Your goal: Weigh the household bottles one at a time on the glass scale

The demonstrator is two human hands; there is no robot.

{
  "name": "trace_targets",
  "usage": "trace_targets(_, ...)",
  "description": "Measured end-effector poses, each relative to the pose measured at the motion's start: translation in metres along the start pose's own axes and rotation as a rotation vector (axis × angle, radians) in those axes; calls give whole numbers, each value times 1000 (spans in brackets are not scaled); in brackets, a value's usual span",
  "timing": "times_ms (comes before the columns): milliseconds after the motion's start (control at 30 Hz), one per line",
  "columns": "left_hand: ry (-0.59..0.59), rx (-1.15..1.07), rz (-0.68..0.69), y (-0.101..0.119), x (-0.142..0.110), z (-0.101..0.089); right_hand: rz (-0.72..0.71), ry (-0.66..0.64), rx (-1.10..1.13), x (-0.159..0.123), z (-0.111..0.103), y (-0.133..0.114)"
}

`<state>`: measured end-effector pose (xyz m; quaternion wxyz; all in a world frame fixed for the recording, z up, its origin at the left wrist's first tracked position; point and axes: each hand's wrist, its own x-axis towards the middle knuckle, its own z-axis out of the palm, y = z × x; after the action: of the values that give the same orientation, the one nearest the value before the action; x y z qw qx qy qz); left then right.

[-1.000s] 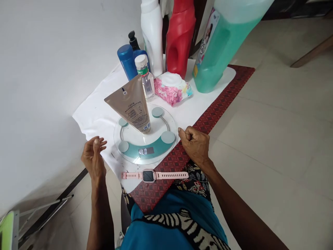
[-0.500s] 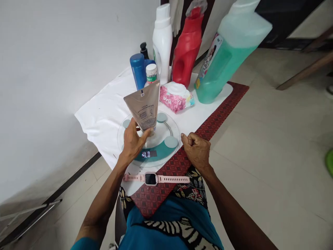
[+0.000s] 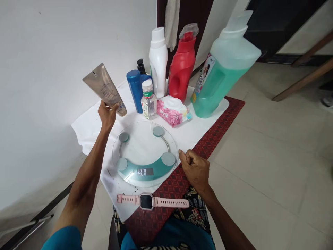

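My left hand (image 3: 108, 114) grips a brownish squeeze tube (image 3: 105, 88) near its cap end, the flat end pointing up and to the left. It is over the white cloth, left of a blue bottle (image 3: 135, 90). A round glass scale (image 3: 143, 149) lies in front of me with nothing on it, its display (image 3: 145, 172) lit. My right hand (image 3: 195, 166) is curled into a fist at the scale's right side, on the red patterned edge; nothing shows in it. A pink smartwatch (image 3: 147, 201) lies stretched out at the near side of the scale.
Behind the scale stand a small clear jar (image 3: 148, 104), a black pump bottle (image 3: 141, 66), a white bottle (image 3: 158, 66), a red jug (image 3: 182, 66) and a large green-liquid bottle (image 3: 221, 76). A pink wipes pack (image 3: 173, 110) lies among them. A wall (image 3: 65, 52) borders the left.
My left hand has carried the tube from above the scale to the back left. The right fist stays in place. The view has tilted up slightly.
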<state>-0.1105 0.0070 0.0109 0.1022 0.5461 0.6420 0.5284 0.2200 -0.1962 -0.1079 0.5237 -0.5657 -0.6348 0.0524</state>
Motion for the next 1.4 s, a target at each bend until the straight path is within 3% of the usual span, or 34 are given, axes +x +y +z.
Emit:
trace_targets(200, -39, 91, -68, -12, 58, 86, -13, 18, 8, 0, -2, 0)
trace_targets(300, -64, 171, -55, -13, 77, 114, -30, 24, 11, -1, -3, 1)
trace_targets(400, -105, 224, -22, -18, 85, 130, -31, 28, 13, -2, -3, 2)
trace_targets(567, -195, 142, 91, -27, 87, 133, -23, 32, 26, -2, -3, 2)
trace_targets(733, -271, 71, 21, -19, 82, 108, -43, 51, 27, -2, -1, 3)
trace_targets(833, -117, 9, 37, -5, 55, 81, -55, 68, 32, -1, 0, 3)
trace_targets(933, 99, -83, 187, 20, 9, 55, -57, 76, 33, 0, 1, 3)
trace_targets(1033, 19, -128, 357, 52, -32, 45, -52, 77, 32, 0, 2, 4)
trace_targets(1100, -99, -147, 427, 70, -43, 51, -49, 81, 34, 0, 3, 4)
trace_targets(1200, -194, -149, 451, 81, -37, 77, -45, 91, 44, 0, 3, 3)
trace_targets(1300, -148, -94, 418, 78, -23, 108, -42, 90, 64, 1, 3, 2)
trace_targets(1400, -69, -57, 376, 74, -18, 127, -35, 94, 87, 1, 3, 1)
